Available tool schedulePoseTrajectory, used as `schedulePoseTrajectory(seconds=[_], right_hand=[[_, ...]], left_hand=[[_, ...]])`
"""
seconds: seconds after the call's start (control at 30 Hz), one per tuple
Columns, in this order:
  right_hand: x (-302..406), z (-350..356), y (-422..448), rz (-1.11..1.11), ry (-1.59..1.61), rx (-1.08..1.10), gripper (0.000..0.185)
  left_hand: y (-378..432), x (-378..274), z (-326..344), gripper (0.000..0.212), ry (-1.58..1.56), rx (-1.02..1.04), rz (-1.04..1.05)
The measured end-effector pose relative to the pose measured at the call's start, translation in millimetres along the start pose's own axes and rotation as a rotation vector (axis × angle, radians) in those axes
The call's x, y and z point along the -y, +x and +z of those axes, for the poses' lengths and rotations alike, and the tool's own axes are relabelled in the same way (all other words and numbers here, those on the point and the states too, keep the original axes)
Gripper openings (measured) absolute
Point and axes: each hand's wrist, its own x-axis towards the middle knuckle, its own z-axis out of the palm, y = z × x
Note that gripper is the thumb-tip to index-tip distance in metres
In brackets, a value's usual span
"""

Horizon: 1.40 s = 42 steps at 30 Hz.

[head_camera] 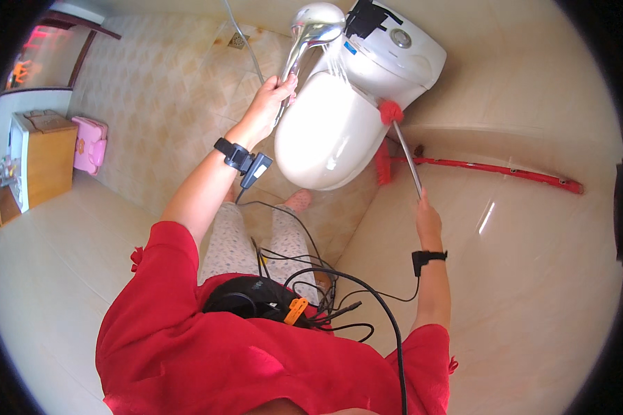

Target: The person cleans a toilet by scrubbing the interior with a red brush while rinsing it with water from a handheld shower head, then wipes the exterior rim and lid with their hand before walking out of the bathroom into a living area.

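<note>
My left hand (pixel 273 104) grips the handle of a chrome shower head (pixel 316 26), from which water sprays onto the back of the white toilet, near the hinge end of its closed lid (pixel 327 129). My right hand (pixel 428 220) is closed around the metal handle of a toilet brush (pixel 408 150). The brush's round red head (pixel 391 112) touches the right side of the toilet by the lid's rear edge. Behind the lid stands the tank (pixel 394 46), with a round flush button (pixel 401 38) and black tape (pixel 366 19) on top.
Black cables (pixel 363 282) hang from my waist to both wrists. A red strip (pixel 498 168) runs along the wall at the right. A floor drain (pixel 238 41) and the grey shower hose (pixel 244 39) lie beyond. At the left are a wooden cabinet (pixel 49 161) and a pink folded plastic item (pixel 90 145).
</note>
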Motion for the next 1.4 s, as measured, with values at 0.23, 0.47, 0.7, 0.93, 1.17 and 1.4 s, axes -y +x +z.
schedulePoseTrajectory(seconds=[0.23,0.47,0.7,0.93,1.17,1.4], right_hand=[[78.4,-53.1,-2.3,-0.245,-0.205,-0.237,0.052],[110.6,-66.9,39.5,-0.293,-0.285,-0.371,0.056],[4.0,-45.4,-8.3,-0.105,-0.365,-0.167,0.056],[71.0,-74.4,11.5,-0.266,-0.304,-0.195,0.056],[88.9,-105.0,30.7,-0.266,-0.34,-0.302,0.055],[30.1,-93.1,-26.6,-0.051,-0.441,-0.171,0.05]], left_hand=[[2.9,-15.3,8.7,0.034,-0.062,0.05,0.058],[0.1,-26.4,19.4,0.034,-0.068,0.128,0.063],[-6.7,-27.8,13.1,0.033,-0.015,0.13,0.097],[-3.2,-29.1,12.1,0.031,-0.011,0.142,0.026],[0.9,-27.3,17.9,0.022,-0.046,0.195,0.06],[1.2,-29.1,16.6,0.021,-0.08,0.192,0.039]])
